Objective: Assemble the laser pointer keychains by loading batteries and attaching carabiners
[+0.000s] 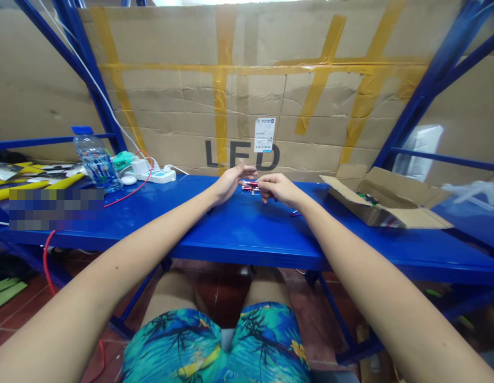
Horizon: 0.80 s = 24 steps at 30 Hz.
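Observation:
My left hand (231, 183) is above the far middle of the blue table (247, 234), its fingers stretched out and apart, with nothing visible in it. Beside it, my right hand (278, 189) has its fingers curled and pinched together. Between the two hands are several small, shiny red metal rods (250, 188), lying side by side with silvery ends. The right fingertips meet the rods' right end. Whatever is inside that pinch is hidden. A small purple clip-like piece (295, 214) lies on the table just below my right wrist.
An open cardboard box (367, 210) with small green and dark items stands at right. On the left are a water bottle (97, 159), a white power strip (155, 174), a red cable (49, 260) and yellow-handled items (21, 190). A large cardboard sheet (183, 106) rises behind the table.

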Motion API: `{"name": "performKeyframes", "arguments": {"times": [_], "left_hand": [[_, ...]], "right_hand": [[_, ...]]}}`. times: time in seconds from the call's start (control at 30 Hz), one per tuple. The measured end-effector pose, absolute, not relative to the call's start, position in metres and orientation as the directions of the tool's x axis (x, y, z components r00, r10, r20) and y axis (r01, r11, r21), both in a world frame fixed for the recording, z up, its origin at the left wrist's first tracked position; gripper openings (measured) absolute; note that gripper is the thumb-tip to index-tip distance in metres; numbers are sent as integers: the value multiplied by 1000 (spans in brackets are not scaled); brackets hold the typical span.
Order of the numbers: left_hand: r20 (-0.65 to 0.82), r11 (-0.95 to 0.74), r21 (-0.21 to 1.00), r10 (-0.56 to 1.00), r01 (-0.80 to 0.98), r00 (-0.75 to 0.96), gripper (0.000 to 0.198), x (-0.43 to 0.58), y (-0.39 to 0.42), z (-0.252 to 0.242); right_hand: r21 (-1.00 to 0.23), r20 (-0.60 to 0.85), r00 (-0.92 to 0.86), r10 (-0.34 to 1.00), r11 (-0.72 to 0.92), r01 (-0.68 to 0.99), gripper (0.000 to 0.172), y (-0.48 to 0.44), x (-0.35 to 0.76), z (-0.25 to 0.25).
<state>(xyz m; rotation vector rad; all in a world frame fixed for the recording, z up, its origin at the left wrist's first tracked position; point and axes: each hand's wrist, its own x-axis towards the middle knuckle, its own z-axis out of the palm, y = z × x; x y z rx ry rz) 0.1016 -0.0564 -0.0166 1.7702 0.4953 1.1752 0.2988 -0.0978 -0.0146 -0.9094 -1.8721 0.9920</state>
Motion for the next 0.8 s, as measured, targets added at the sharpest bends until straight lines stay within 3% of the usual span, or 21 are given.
{"name": "performKeyframes", "arguments": {"times": [0.1, 0.23, 0.57, 0.8], "left_hand": [[409, -283, 908, 767, -310, 495, 79, 95, -55, -13], [355, -177, 912, 792, -370, 497, 84, 86, -51, -12], [332, -157, 914, 817, -373, 471, 84, 85, -49, -13], [335, -167, 916, 817, -365, 469, 81, 84, -48, -14]], "right_hand": [[-896, 326, -403, 855, 415, 156, 15, -96, 299, -16], [-904, 316, -389, 865, 399, 153, 11, -94, 299, -17], [-873, 331, -361, 872, 428, 233, 20, -93, 300, -17], [-876, 308, -374, 875, 414, 248, 17, -93, 300, -17]]}}
